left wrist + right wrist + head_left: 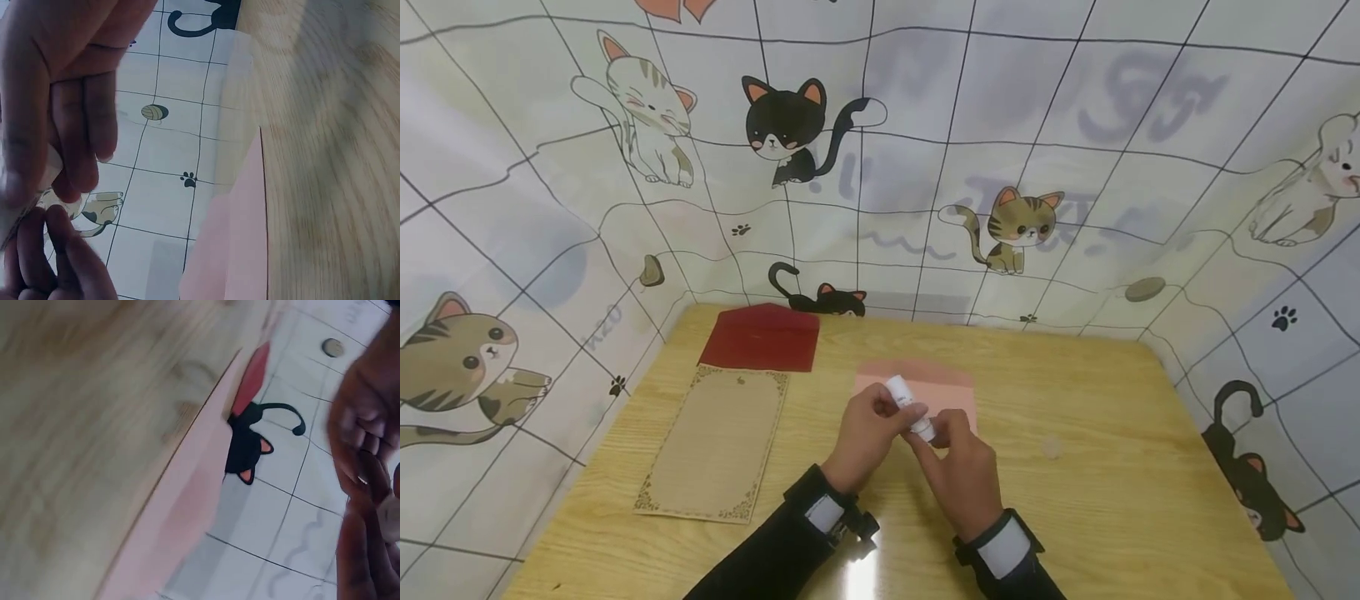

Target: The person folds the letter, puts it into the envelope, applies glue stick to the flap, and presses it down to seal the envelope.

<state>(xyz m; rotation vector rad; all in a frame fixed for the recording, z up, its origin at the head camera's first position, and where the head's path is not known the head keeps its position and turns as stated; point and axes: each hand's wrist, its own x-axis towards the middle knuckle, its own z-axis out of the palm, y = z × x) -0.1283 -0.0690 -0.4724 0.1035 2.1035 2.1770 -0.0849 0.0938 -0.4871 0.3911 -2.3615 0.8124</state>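
A small white tube (900, 391), which looks like a glue stick, is held tilted above the pink envelope (917, 372). My left hand (861, 437) grips it around the middle with fingers and thumb. The thumb and fingers of my right hand (962, 475) pinch its lower end. In the left wrist view the fingers hide most of the white tube (51, 167). At the edge of the right wrist view, part of the tube (390, 519) shows between the two hands. The envelope lies on the table with its flap at the far side.
To the left lies a tan sheet of paper (715, 446) with ornate corners. Behind it is a red envelope (762, 340). A small pale round piece (1051, 447) lies right of the hands on the wooden table (1120, 500). Cat-print cloth (910, 183) hangs around the table.
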